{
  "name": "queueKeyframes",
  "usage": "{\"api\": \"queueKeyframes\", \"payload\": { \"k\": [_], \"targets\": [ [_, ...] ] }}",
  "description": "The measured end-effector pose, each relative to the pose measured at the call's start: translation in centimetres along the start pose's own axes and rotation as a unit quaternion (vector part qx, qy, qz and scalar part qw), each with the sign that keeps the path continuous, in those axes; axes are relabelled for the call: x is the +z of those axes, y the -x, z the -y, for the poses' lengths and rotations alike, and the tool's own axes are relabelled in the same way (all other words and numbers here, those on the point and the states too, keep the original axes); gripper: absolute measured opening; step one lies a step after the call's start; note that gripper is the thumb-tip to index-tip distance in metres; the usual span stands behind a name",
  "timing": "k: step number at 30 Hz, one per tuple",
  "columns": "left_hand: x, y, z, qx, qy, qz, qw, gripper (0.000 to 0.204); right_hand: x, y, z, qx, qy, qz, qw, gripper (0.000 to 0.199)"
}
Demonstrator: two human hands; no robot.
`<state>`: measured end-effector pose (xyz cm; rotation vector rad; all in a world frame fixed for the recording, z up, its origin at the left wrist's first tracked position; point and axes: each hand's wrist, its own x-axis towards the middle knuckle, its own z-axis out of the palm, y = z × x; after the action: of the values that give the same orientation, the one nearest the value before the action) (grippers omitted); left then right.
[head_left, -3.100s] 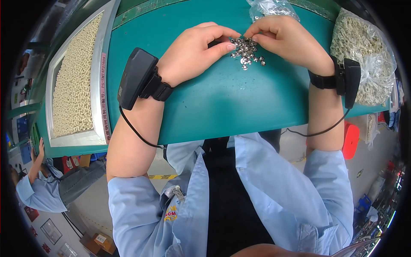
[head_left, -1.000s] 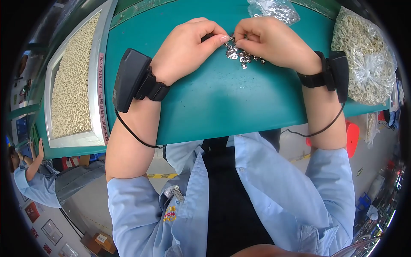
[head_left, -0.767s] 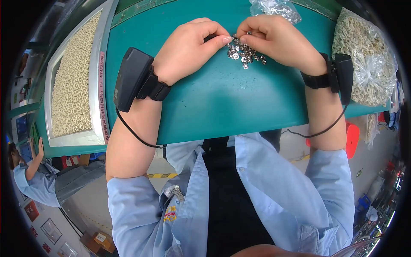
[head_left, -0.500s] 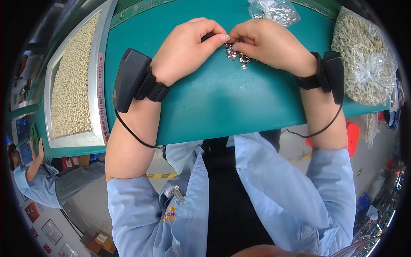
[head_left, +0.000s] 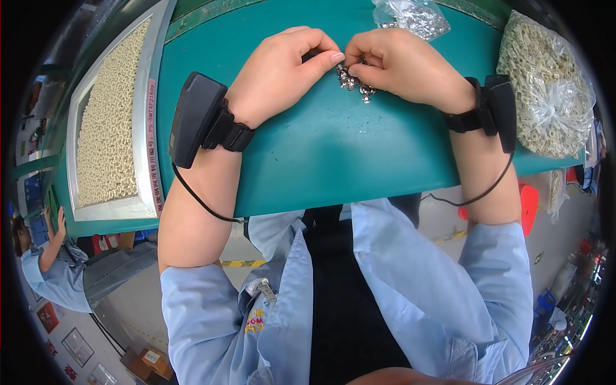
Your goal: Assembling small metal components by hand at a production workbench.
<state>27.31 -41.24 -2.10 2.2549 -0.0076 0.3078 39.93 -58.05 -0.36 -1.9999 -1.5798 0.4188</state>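
Observation:
My left hand (head_left: 282,72) and my right hand (head_left: 410,69) meet over the green tabletop (head_left: 321,160), fingertips almost touching. Each has thumb and forefinger closed in a pinch; whatever sits between the tips is too small or hidden to make out. Just below and between them lies a small heap of shiny metal parts (head_left: 366,94), partly covered by my right fingers. Beyond the right hand is a clear plastic bag (head_left: 417,18) with more small metal parts in it.
On the left stands a metal-framed tray (head_left: 146,128) filled with cream-coloured small pieces (head_left: 109,122). A large clear bag (head_left: 545,90) of similar pale pieces lies at the right edge. A red stool (head_left: 527,208) is below the table, right. Another person (head_left: 58,263) works far left.
My right fingertips have shifted slightly, opening a small gap from the left ones. My left hand looks almost unmoved, and the heap shows only small differences.

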Motion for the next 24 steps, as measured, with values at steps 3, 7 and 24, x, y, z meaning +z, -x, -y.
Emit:
{"api": "queueKeyframes", "payload": {
  "k": [3,7,24],
  "targets": [
    [0.0,0.0,0.0,-0.002,0.001,0.0,1.0,0.021,-0.5,0.1,0.2,0.015,-0.014,0.001,1.0,0.01],
    [0.0,0.0,-0.1,-0.008,0.004,0.003,1.0,0.021,-0.9,0.3,0.2,0.018,-0.028,-0.015,0.999,0.01],
    [-0.1,-0.1,-0.1,-0.001,0.0,0.01,1.0,0.019,0.7,0.6,-0.1,-0.123,0.056,0.001,0.991,0.014]
  ]
}}
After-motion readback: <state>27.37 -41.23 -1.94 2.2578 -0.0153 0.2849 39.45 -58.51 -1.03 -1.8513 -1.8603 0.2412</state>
